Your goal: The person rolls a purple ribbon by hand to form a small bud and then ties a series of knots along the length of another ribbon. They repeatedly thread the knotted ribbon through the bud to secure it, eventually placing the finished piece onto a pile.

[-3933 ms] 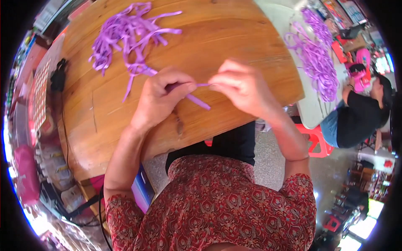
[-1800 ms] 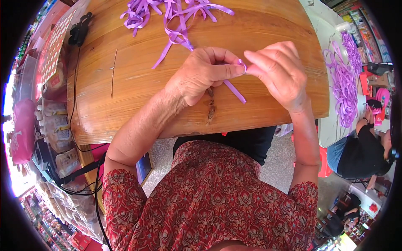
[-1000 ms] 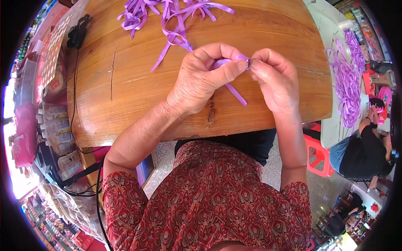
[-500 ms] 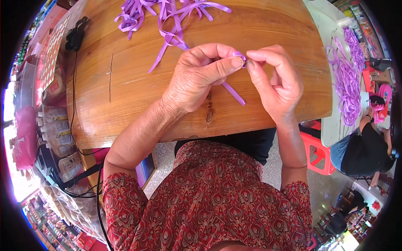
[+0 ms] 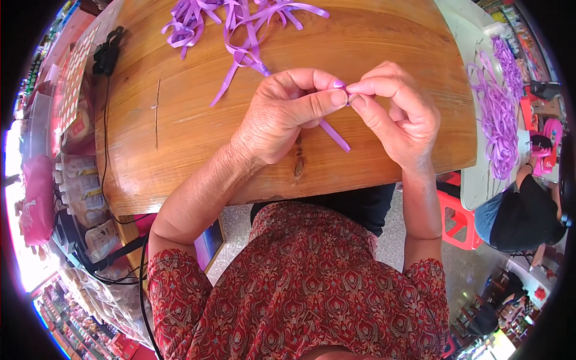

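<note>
Above the wooden table [image 5: 384, 42] my two hands meet at the fingertips. My left hand [image 5: 288, 111] is closed, pinching a purple ribbon [image 5: 335, 135] between thumb and forefinger; one flat end hangs out below that hand. A small folded bit of the ribbon shows at the fingertips. My right hand [image 5: 399, 114] pinches at the same spot, thumb and forefinger closed on the ribbon beside the left thumb. How the ribbon is looped or knotted there is hidden by the fingers. Beyond my left hand lies a loose heap of purple ribbons [image 5: 246, 36], one tail reaching toward my wrist.
A black clip-like device [image 5: 108, 51] with a cable sits at the table's left. To the right, a pale table [image 5: 471, 195] carries bundles of purple ribbon [image 5: 501, 129]. A red stool [image 5: 459, 222] stands below it, and another person [image 5: 522, 216] sits at the far right.
My right hand's fingertips have closed in on the ribbon at my left fingertips. The left hand has shifted very slightly left; the ribbon end still hangs below it.
</note>
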A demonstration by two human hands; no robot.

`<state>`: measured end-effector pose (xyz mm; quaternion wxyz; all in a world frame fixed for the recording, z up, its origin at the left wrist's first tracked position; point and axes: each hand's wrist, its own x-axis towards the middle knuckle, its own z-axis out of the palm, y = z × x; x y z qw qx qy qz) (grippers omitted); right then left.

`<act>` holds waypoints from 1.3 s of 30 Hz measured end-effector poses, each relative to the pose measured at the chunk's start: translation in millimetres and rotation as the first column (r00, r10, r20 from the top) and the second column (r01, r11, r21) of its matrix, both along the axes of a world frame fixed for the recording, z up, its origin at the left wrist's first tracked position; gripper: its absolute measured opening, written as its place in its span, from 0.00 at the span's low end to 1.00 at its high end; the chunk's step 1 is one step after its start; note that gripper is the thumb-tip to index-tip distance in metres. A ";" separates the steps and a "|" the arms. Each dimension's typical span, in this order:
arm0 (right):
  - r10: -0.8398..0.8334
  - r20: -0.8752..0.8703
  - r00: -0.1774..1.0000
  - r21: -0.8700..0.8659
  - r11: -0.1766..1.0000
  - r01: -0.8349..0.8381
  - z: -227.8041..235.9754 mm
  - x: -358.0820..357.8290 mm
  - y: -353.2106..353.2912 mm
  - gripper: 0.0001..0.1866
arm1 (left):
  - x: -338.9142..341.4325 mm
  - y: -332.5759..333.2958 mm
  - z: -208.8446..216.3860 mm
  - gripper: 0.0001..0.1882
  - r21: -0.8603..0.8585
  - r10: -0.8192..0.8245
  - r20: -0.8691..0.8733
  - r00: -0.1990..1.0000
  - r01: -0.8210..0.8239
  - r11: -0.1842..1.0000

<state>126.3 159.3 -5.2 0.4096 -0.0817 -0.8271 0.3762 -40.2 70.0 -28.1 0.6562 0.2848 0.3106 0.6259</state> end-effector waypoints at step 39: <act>-0.155 0.177 0.972 0.382 0.921 0.077 14.1 7.6 -2.3 0.20 | 11.3 -4.1 4.2 0.06 0.064 0.112 -0.299 0.948 -0.097 0.993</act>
